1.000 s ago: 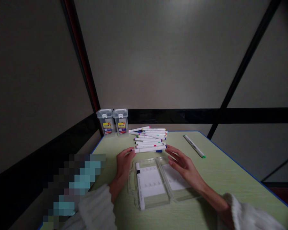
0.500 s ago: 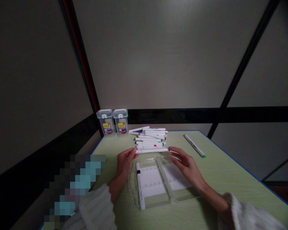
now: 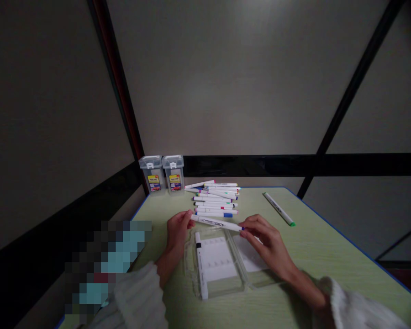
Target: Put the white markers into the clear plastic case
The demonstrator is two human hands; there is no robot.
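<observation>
A white marker (image 3: pixel 216 223) with a dark blue tip spans the gap between my two hands, sloping slightly down to the right. My left hand (image 3: pixel 178 230) pinches its left end. At its blue end are the closed fingertips of my right hand (image 3: pixel 264 237). Below lies an unfolded clear plastic case (image 3: pixel 245 274) with white paper inside both halves. Along the left side of the case rests a white marker with a black band (image 3: pixel 201 269). Just beyond my hands is a pile of white markers (image 3: pixel 212 199) with caps of various colours.
Two clear lidded boxes (image 3: pixel 152 178) with yellow labels stand at the table's back left corner. A green-ended marker (image 3: pixel 279 209) lies alone on the right. Panelled walls (image 3: pixel 246 91) enclose the table (image 3: pixel 315 256). A blurred patch covers the lower left.
The held marker has come nearer to me, and its right end has dipped. My right fingers have closed on that end. A blue-banded marker behind it is now uncovered.
</observation>
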